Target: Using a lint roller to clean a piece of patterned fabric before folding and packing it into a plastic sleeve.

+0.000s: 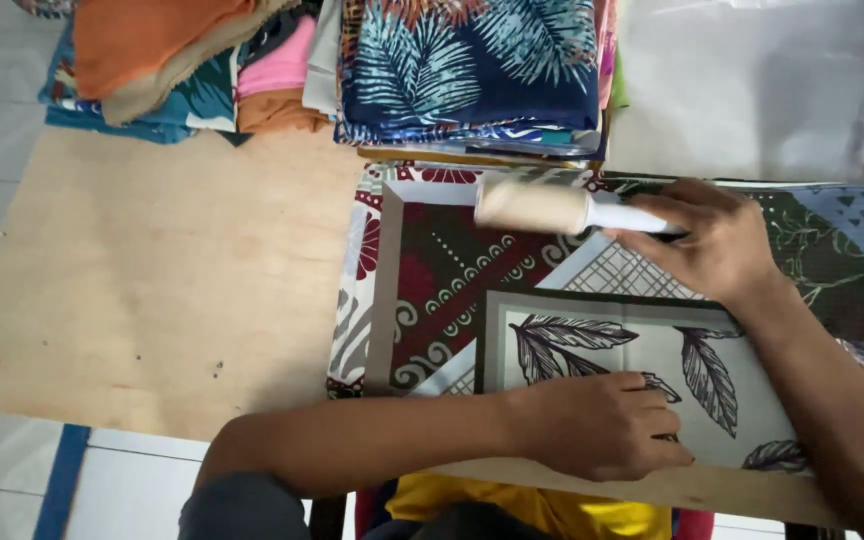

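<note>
Lint-rolling looks underway: the left hand (602, 425) presses flat on the patterned cloth (432, 290) while the right hand (717, 240), clamped on the lint roller (537, 207), needs steady strokes.

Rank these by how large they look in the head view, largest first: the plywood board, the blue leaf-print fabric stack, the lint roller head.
1. Plywood board: largest by far.
2. Blue leaf-print fabric stack: partly cut off at the top edge.
3. Lint roller head: smallest, held in the right hand.

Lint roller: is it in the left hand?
No. The right hand grips the lint roller by its white handle, while the left hand presses flat on the patterned fabric.
</note>
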